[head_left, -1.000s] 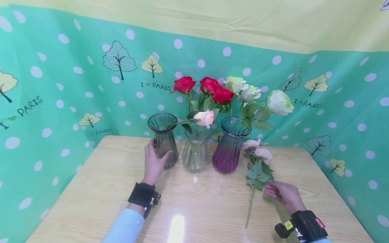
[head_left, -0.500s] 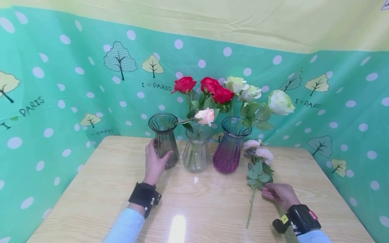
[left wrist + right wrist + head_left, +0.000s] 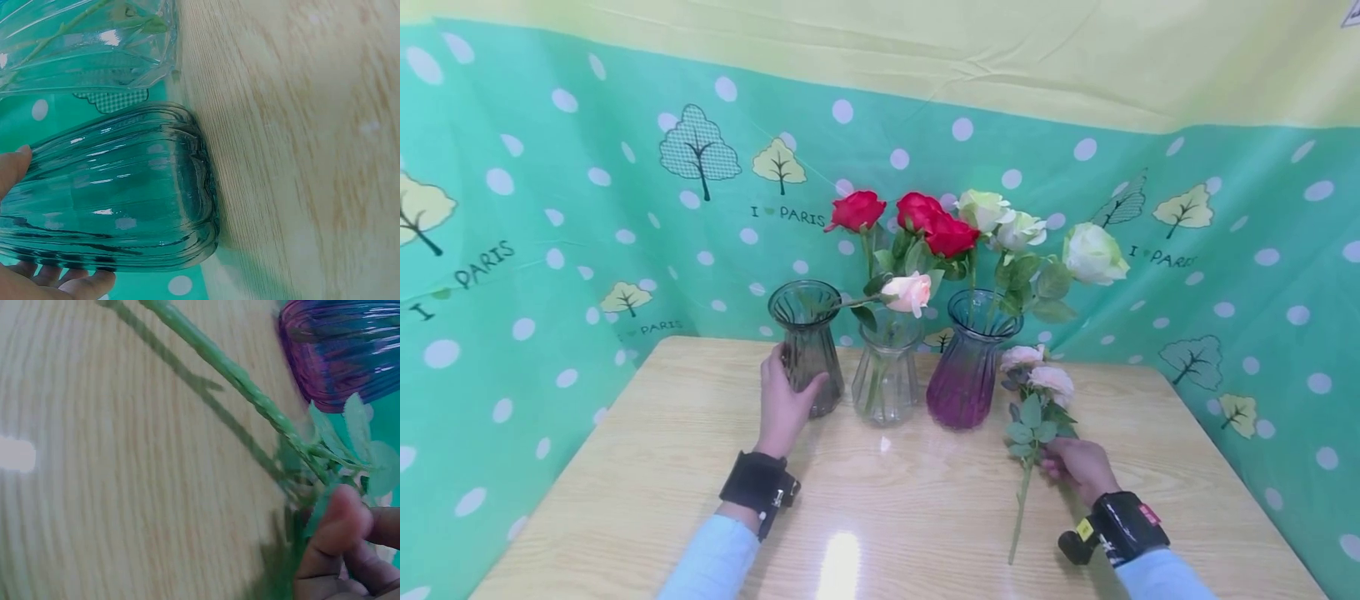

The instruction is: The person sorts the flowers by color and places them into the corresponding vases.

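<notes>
My left hand [image 3: 786, 400] grips the grey ribbed glass vase [image 3: 811, 350] around its side, thumb and fingers on opposite sides in the left wrist view. One pale pink rose [image 3: 907, 293] leans out of this vase to the right. At the right, a spray of pink flowers [image 3: 1051, 382] lies on the table, its bare stem [image 3: 1019, 512] pointing toward me. My right hand [image 3: 1078, 467] pinches the spray by its leafy upper stem. In the right wrist view, the thumb [image 3: 347, 512] and fingers close at the leaves, partly hiding the stem there.
A clear vase [image 3: 883, 392] with red roses [image 3: 858, 210] stands beside the grey one. Right of it, a blue-purple vase [image 3: 962, 383] holds white roses [image 3: 1093, 253]. A green patterned cloth [image 3: 625, 167] hangs behind the wooden table [image 3: 887, 508].
My right hand has moved left and slightly up to the pink spray's stem and now pinches it, shifting its leaves slightly. My left hand stays on the grey vase.
</notes>
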### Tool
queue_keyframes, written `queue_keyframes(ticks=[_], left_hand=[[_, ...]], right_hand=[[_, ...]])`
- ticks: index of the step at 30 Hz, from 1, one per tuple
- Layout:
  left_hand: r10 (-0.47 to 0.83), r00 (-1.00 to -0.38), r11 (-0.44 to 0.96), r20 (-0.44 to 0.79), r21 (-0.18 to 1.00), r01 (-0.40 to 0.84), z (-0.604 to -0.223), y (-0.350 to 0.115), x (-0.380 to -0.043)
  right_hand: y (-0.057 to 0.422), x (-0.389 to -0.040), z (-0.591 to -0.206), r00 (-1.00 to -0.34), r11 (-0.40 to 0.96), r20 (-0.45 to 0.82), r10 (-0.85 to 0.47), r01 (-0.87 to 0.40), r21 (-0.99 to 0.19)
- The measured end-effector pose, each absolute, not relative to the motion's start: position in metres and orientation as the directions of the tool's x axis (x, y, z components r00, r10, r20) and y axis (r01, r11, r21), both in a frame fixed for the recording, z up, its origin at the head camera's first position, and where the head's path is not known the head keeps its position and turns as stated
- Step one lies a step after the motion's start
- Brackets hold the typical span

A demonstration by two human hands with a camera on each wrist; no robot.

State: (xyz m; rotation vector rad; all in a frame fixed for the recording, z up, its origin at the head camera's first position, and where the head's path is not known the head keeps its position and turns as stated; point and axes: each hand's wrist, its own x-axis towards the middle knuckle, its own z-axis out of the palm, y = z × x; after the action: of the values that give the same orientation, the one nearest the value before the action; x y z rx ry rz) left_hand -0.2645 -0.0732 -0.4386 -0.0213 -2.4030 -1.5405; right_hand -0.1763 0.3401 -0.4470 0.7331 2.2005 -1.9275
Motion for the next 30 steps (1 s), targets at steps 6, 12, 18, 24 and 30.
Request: queue_keyframes(ticks=[6,12,18,24,30], left_hand=[[-0.144,-0.962,0.425,0.231,0.892,0.151,-0.439,-0.072,-0.264],[-0.142,-0.964,0.423,0.223,0.894,0.145,-0.438,-0.072,-0.265],[-0.150,-0.961,0.424,0.231,0.893,0.148,-0.438,-0.072,-0.265],[-0.150,-0.961,0.429,0.232,0.891,0.149,-0.438,-0.072,-0.265],[-0.150,-0.959,0.432,0.239,0.889,0.153,-0.438,-0.072,-0.266]], right_hand=[[0.334,-0.181,-0.450,-0.855,0.042,-0.428,0.293,0.458,-0.888],[0.334,-0.188,-0.450,-0.867,-0.092,-0.446,0.223,0.437,-0.895],[0.334,-0.194,-0.447,-0.887,-0.192,-0.448,0.112,0.423,-0.885],[0.328,-0.197,-0.446,-0.883,-0.263,-0.445,0.149,0.398,-0.879],[0.325,-0.199,-0.444,-0.887,-0.299,-0.444,0.130,0.392,-0.870]])
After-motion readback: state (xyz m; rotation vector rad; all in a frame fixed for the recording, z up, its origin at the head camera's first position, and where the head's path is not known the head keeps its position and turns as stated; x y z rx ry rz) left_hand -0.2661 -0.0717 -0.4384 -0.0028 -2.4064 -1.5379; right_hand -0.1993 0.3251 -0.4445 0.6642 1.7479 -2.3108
